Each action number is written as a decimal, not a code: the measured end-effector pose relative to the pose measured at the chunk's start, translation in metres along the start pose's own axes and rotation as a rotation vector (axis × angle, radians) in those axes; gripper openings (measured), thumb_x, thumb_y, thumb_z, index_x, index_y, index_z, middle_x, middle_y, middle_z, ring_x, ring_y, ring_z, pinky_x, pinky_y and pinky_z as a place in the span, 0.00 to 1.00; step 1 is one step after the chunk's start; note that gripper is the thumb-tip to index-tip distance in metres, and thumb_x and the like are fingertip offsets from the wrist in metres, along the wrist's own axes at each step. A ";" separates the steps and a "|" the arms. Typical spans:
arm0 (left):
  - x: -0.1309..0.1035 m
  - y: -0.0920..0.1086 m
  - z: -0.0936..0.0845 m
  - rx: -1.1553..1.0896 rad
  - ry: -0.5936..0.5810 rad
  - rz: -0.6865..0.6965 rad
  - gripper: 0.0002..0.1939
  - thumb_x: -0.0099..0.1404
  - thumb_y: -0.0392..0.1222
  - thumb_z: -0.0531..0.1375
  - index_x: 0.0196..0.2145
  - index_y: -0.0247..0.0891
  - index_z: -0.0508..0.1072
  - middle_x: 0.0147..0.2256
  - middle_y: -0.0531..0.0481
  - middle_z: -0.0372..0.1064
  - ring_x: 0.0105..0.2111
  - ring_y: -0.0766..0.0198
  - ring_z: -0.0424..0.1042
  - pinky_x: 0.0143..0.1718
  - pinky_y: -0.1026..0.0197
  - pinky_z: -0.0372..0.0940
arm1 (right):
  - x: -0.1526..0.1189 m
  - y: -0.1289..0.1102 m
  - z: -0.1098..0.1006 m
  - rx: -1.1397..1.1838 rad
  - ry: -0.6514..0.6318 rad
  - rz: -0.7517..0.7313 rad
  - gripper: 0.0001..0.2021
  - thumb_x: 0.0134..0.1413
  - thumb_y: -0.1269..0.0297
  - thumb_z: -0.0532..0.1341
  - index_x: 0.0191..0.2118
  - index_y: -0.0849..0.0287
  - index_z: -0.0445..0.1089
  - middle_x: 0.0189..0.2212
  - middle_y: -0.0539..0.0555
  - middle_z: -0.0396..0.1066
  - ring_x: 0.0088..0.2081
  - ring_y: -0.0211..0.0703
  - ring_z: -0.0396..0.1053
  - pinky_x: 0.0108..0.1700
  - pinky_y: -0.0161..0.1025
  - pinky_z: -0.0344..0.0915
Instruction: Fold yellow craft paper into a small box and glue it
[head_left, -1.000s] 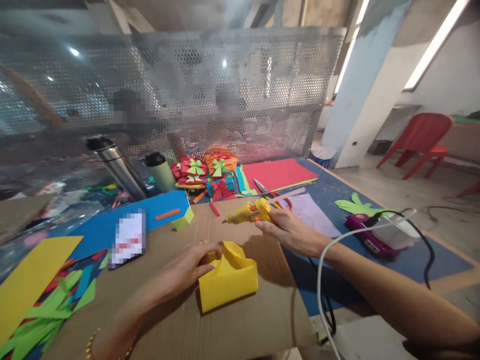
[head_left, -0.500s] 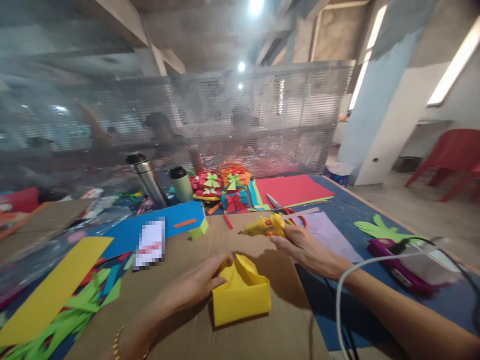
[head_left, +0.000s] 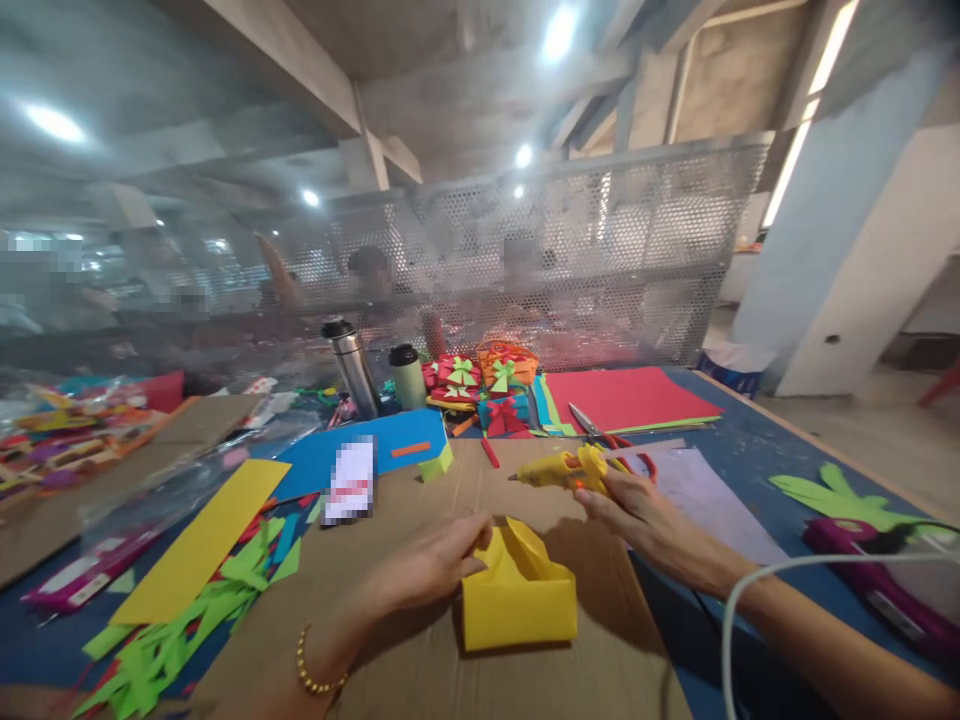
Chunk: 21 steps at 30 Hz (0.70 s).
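A yellow paper box (head_left: 520,608), with a folded flap standing up inside its open top, rests on a brown cardboard sheet (head_left: 405,665). My left hand (head_left: 439,560) pinches the box's upper left edge between thumb and fingers. In my right hand (head_left: 637,515) is a yellow glue gun (head_left: 559,470), its nozzle pointing left above and behind the box, apart from it. A small orange light glows on the gun. Scissors (head_left: 589,425) with red handles lie just behind the gun, partly hidden by it.
Green paper strips (head_left: 195,615) and a yellow paper sheet (head_left: 206,540) lie left. Behind are a steel flask (head_left: 354,370), a green tumbler (head_left: 406,380), decorated paper boxes (head_left: 502,380) and red sheets (head_left: 630,395). A white cable (head_left: 750,575) loops over my right forearm.
The view has turned left, so everything sits farther right in it. My left hand keeps its hold on the box, and the glue gun stays raised in my right hand.
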<state>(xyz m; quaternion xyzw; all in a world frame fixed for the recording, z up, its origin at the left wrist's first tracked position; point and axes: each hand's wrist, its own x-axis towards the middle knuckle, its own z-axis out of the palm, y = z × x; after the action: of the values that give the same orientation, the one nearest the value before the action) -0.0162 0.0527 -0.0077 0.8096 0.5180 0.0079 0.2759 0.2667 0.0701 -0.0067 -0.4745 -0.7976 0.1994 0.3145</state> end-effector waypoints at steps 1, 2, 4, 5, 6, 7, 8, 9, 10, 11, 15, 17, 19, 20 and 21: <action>0.000 0.001 -0.001 0.018 0.006 -0.016 0.06 0.67 0.43 0.54 0.40 0.41 0.66 0.44 0.47 0.71 0.45 0.55 0.69 0.46 0.55 0.62 | 0.000 0.000 0.000 0.007 -0.001 -0.002 0.24 0.65 0.40 0.47 0.25 0.51 0.60 0.24 0.51 0.68 0.28 0.45 0.68 0.33 0.44 0.68; 0.001 0.001 -0.001 0.031 0.008 -0.019 0.04 0.66 0.42 0.54 0.38 0.41 0.65 0.42 0.48 0.70 0.43 0.56 0.68 0.44 0.56 0.61 | -0.001 -0.001 0.000 0.014 -0.004 -0.003 0.24 0.65 0.41 0.47 0.26 0.51 0.61 0.25 0.52 0.68 0.28 0.45 0.69 0.34 0.44 0.69; 0.001 0.001 -0.001 0.036 -0.004 0.009 0.04 0.66 0.42 0.54 0.36 0.41 0.63 0.40 0.49 0.69 0.41 0.57 0.67 0.43 0.57 0.60 | -0.002 -0.001 0.000 0.023 -0.014 -0.001 0.24 0.65 0.41 0.47 0.26 0.51 0.62 0.26 0.52 0.69 0.29 0.46 0.69 0.35 0.45 0.69; 0.002 0.001 -0.001 0.033 -0.014 0.026 0.03 0.65 0.42 0.54 0.36 0.41 0.62 0.40 0.49 0.68 0.41 0.58 0.66 0.42 0.57 0.59 | -0.002 -0.002 0.001 0.024 -0.019 0.001 0.24 0.65 0.40 0.47 0.26 0.51 0.62 0.26 0.52 0.69 0.29 0.46 0.69 0.34 0.45 0.69; 0.002 0.000 -0.001 0.029 -0.023 0.037 0.04 0.65 0.42 0.53 0.35 0.41 0.62 0.40 0.49 0.68 0.41 0.58 0.66 0.42 0.57 0.59 | -0.002 -0.002 0.001 0.024 -0.024 0.005 0.25 0.64 0.39 0.47 0.26 0.52 0.62 0.26 0.52 0.69 0.29 0.46 0.69 0.34 0.45 0.69; 0.002 0.000 -0.001 0.027 -0.028 0.043 0.04 0.65 0.42 0.53 0.35 0.41 0.61 0.40 0.49 0.67 0.41 0.58 0.65 0.43 0.57 0.59 | -0.002 -0.003 0.000 0.023 -0.027 0.009 0.26 0.64 0.38 0.47 0.25 0.52 0.61 0.25 0.52 0.69 0.29 0.46 0.69 0.34 0.45 0.69; 0.002 -0.001 0.000 0.027 -0.031 0.045 0.04 0.66 0.42 0.53 0.35 0.41 0.61 0.41 0.49 0.67 0.42 0.57 0.65 0.43 0.57 0.59 | -0.002 -0.003 0.000 0.024 -0.034 0.014 0.27 0.64 0.36 0.46 0.25 0.52 0.61 0.25 0.52 0.68 0.28 0.45 0.68 0.34 0.45 0.69; 0.003 -0.001 0.000 0.026 -0.030 0.050 0.04 0.66 0.43 0.53 0.35 0.41 0.61 0.41 0.48 0.67 0.42 0.57 0.65 0.44 0.57 0.59 | -0.002 -0.004 0.000 0.026 -0.037 0.018 0.28 0.64 0.35 0.45 0.24 0.52 0.60 0.24 0.52 0.67 0.28 0.45 0.67 0.34 0.46 0.69; 0.003 -0.002 0.000 0.027 -0.027 0.053 0.04 0.67 0.43 0.52 0.35 0.41 0.61 0.42 0.48 0.67 0.42 0.57 0.65 0.45 0.56 0.59 | -0.002 -0.005 -0.001 0.026 -0.038 0.024 0.29 0.63 0.34 0.45 0.24 0.52 0.60 0.24 0.51 0.66 0.27 0.45 0.67 0.33 0.46 0.69; 0.003 -0.002 0.001 0.030 -0.027 0.054 0.05 0.68 0.43 0.52 0.35 0.41 0.61 0.42 0.48 0.67 0.42 0.57 0.65 0.45 0.56 0.59 | -0.002 -0.006 -0.001 0.025 -0.037 0.030 0.29 0.63 0.33 0.44 0.24 0.52 0.59 0.23 0.51 0.65 0.27 0.45 0.66 0.33 0.45 0.68; 0.004 -0.003 0.001 0.041 -0.029 0.056 0.06 0.70 0.45 0.50 0.36 0.41 0.62 0.42 0.47 0.68 0.44 0.56 0.66 0.46 0.56 0.60 | -0.002 -0.007 -0.001 0.017 -0.036 0.059 0.27 0.63 0.36 0.45 0.24 0.52 0.58 0.23 0.50 0.63 0.27 0.44 0.64 0.33 0.44 0.68; 0.004 -0.004 0.002 0.041 -0.030 0.057 0.06 0.69 0.46 0.51 0.36 0.41 0.62 0.42 0.47 0.68 0.44 0.56 0.66 0.46 0.56 0.60 | -0.002 -0.007 -0.001 0.016 -0.036 0.064 0.24 0.63 0.40 0.47 0.25 0.52 0.58 0.24 0.51 0.64 0.28 0.44 0.64 0.33 0.44 0.67; 0.003 -0.004 0.002 0.047 -0.027 0.063 0.07 0.69 0.46 0.51 0.36 0.41 0.62 0.42 0.48 0.68 0.44 0.56 0.66 0.46 0.56 0.60 | -0.003 -0.007 -0.002 0.017 -0.033 0.054 0.22 0.64 0.42 0.48 0.25 0.52 0.57 0.25 0.51 0.65 0.28 0.43 0.64 0.33 0.43 0.67; 0.003 -0.004 0.002 0.051 -0.026 0.068 0.07 0.70 0.46 0.51 0.37 0.41 0.62 0.42 0.47 0.68 0.44 0.56 0.66 0.46 0.56 0.61 | -0.003 -0.008 -0.002 0.018 -0.032 0.046 0.22 0.64 0.43 0.48 0.25 0.52 0.57 0.25 0.51 0.65 0.28 0.43 0.64 0.33 0.42 0.67; 0.003 -0.004 0.002 0.056 -0.022 0.075 0.07 0.70 0.46 0.50 0.37 0.41 0.62 0.42 0.47 0.68 0.44 0.56 0.66 0.47 0.56 0.61 | -0.003 -0.008 -0.003 0.019 -0.028 0.037 0.22 0.64 0.43 0.48 0.25 0.52 0.57 0.24 0.51 0.65 0.27 0.43 0.64 0.32 0.42 0.67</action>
<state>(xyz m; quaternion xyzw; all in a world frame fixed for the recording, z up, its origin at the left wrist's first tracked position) -0.0177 0.0554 -0.0125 0.8360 0.4841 -0.0051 0.2583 0.2646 0.0635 -0.0007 -0.4836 -0.7910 0.2192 0.3040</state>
